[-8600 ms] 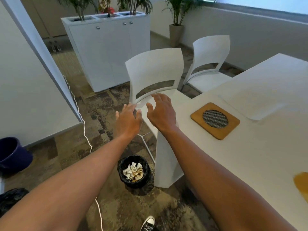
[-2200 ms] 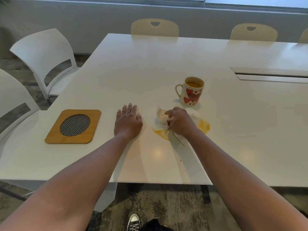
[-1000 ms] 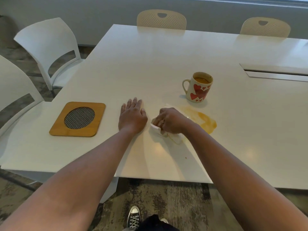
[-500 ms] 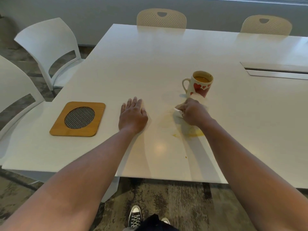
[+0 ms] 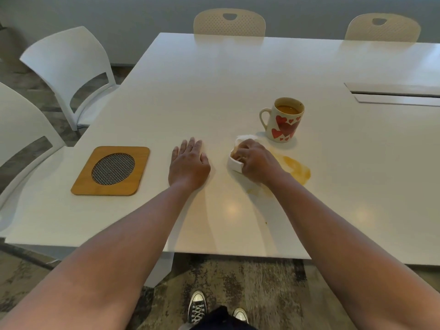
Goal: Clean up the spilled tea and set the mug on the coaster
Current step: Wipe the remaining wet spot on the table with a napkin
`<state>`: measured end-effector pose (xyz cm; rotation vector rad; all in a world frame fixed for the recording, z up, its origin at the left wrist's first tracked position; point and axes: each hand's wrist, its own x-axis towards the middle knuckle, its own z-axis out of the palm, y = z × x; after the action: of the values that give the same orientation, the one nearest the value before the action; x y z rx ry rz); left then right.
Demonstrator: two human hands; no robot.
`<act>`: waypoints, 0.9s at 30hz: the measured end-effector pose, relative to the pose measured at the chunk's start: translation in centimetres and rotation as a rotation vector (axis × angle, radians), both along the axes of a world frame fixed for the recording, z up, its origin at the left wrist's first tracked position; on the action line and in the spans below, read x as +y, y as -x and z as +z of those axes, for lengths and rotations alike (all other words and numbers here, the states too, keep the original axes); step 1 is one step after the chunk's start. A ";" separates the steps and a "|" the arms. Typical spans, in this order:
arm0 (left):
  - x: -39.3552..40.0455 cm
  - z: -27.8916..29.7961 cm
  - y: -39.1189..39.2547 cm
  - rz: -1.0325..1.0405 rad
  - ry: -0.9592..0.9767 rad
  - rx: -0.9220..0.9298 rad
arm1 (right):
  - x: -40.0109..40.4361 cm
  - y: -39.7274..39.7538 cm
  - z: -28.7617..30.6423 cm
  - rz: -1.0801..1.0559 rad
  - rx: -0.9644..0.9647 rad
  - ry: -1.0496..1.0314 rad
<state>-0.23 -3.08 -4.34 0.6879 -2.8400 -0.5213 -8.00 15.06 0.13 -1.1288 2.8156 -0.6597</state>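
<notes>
A white mug (image 5: 283,123) with red hearts stands upright on the white table (image 5: 214,86), tea inside, handle to the left. In front of it lies an amber tea spill (image 5: 296,169). My right hand (image 5: 256,161) grips a crumpled white tissue (image 5: 234,163) against the table at the spill's left edge, just short of the mug. My left hand (image 5: 188,164) rests flat on the table, fingers straight, between the tissue and the coaster. The wooden coaster (image 5: 111,170) with a round mesh centre lies at the left.
Two white chairs (image 5: 69,72) stand at the table's left side, two beige chairs (image 5: 229,22) at the far side. A cable flap (image 5: 392,94) is set into the table at the right. A small tea drop (image 5: 266,222) lies near the front edge.
My right hand has slid the tissue back to the left and nearer, uncovering the right part of the spill. My left hand and the mug have stayed put.
</notes>
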 end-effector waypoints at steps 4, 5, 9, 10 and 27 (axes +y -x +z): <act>0.0 -0.1 0.0 0.000 0.003 0.000 | 1.7 1.2 0.8 -0.077 0.046 -0.102; 0.0 -0.1 0.0 0.001 0.003 0.000 | 2.2 1.4 1.0 -0.104 0.055 -0.138; -0.1 -0.1 0.0 0.003 0.006 0.001 | 4.2 2.2 1.7 -0.243 0.031 -0.241; -0.1 -0.1 0.1 0.003 0.006 0.002 | 4.6 2.4 1.9 -0.282 0.020 -0.273; 0.2 0.3 0.0 0.007 0.014 -0.014 | 2.4 -2.2 4.1 -0.231 -0.404 -0.551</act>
<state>-0.20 -2.87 -4.05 0.7015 -2.8508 -0.4963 -5.81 17.48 4.26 -0.5141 2.5412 -0.0757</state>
